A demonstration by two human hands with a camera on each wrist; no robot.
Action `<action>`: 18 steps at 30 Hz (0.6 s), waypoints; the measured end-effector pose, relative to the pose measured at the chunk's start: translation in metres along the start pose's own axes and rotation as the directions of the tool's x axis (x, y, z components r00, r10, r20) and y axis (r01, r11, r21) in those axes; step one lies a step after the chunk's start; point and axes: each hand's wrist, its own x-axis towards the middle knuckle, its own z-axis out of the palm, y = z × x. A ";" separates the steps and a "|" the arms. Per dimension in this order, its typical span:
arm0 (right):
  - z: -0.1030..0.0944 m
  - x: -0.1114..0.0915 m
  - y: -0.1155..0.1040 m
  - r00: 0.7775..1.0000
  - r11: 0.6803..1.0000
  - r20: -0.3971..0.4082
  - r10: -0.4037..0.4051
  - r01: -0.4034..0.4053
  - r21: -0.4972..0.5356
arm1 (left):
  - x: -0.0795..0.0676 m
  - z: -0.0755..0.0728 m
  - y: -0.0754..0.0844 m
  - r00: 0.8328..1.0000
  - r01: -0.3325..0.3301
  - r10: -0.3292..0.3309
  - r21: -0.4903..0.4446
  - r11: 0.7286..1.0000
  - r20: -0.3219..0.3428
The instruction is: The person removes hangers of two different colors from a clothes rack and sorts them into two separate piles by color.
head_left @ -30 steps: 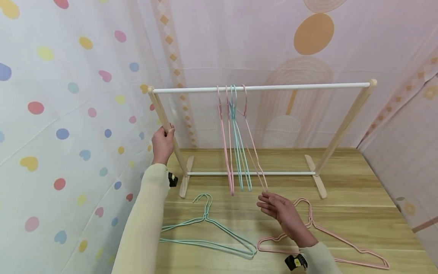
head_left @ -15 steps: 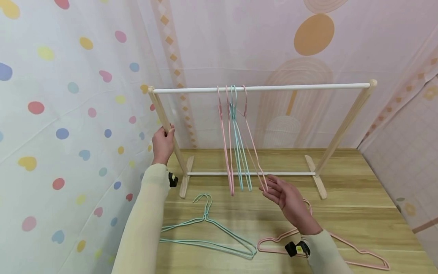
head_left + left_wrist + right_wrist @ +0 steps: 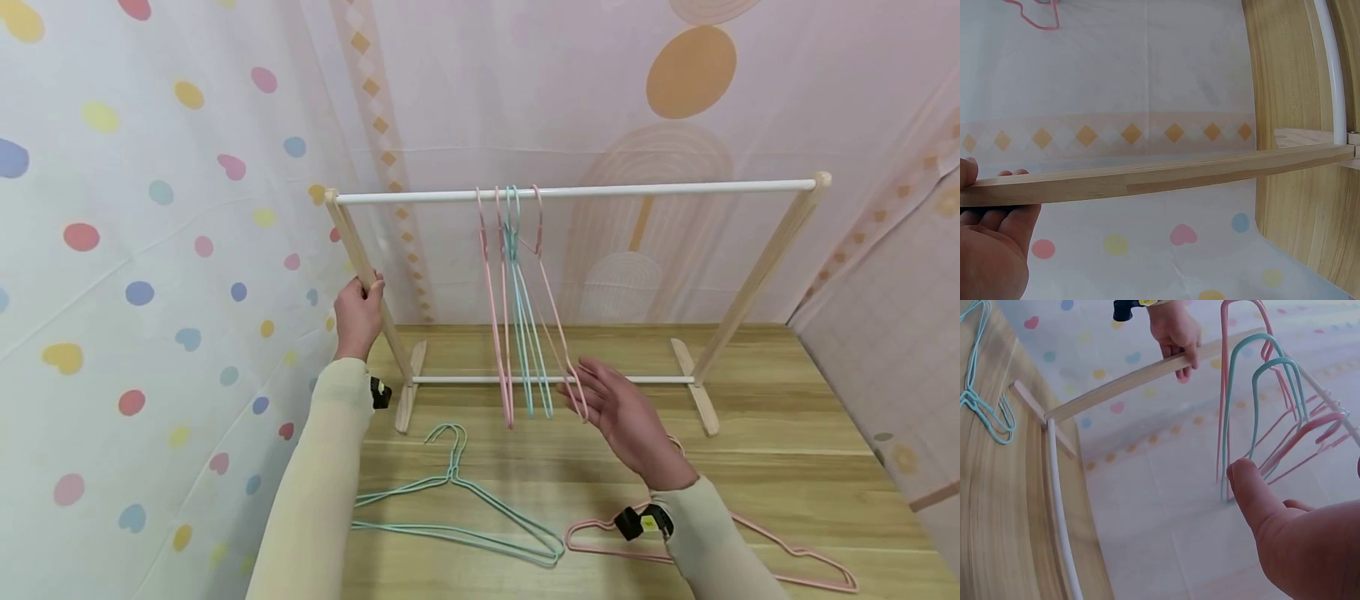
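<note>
Head view is showing a pink hanger (image 3: pixel 557 325), the rightmost on the upper rod (image 3: pixel 660 190), hanging by its hook and reaching downward and toward the camera, so that its long axis is running across the rod rather than along it and its shape is appearing nearly edge-on. Its near lower corner is lying just at the fingers of the right hand (image 3: pixel 630 421), on the left side of that palm, with the wire passing in front of the fingertips; whether skin and wire are touching is not certain. That hand's grip is standing apart, fingers extended rather than curling round the wire. Since the left hand (image 3: pixel 358 317) is clamping the wooden left post (image 3: pixel 347 237) well apart from the hanger, the right hand is clearly the nearer one, and a sideways push toward the other hangers would seem the easiest motion from where its fingers are lying. Farther left along the rod, teal hangers (image 3: pixel 521 333) are hanging close by, then more pink hangers (image 3: pixel 495 333). Below, a teal pair (image 3: pixel 453 475) is lying on the tabletop (image 3: pixel 780 467), while pink wire hangers (image 3: pixel 795 552) are resting partly hidden under the right forearm.
</note>
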 end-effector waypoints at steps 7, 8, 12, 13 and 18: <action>0.006 0.007 -0.002 1.000 1.000 -0.004 0.017 -0.017 -0.005 | 0.000 0.000 -0.001 1.000 0.001 -0.001 0.001 1.000 0.002; 0.007 0.008 -0.002 1.000 1.000 -0.003 0.016 -0.016 -0.006 | 0.001 0.000 -0.001 1.000 -0.001 0.001 0.001 1.000 0.002; 0.012 0.011 -0.004 1.000 1.000 -0.013 0.015 -0.016 -0.026 | 0.001 0.000 0.000 1.000 -0.010 0.010 0.000 1.000 -0.002; 0.014 0.012 -0.005 1.000 0.999 -0.019 0.015 -0.015 -0.031 | 0.001 0.000 -0.001 1.000 -0.010 0.010 0.002 1.000 -0.004; 0.020 0.014 -0.005 0.999 0.998 -0.049 0.001 -0.004 -0.059 | 0.001 -0.001 -0.001 1.000 -0.017 0.017 0.000 1.000 -0.006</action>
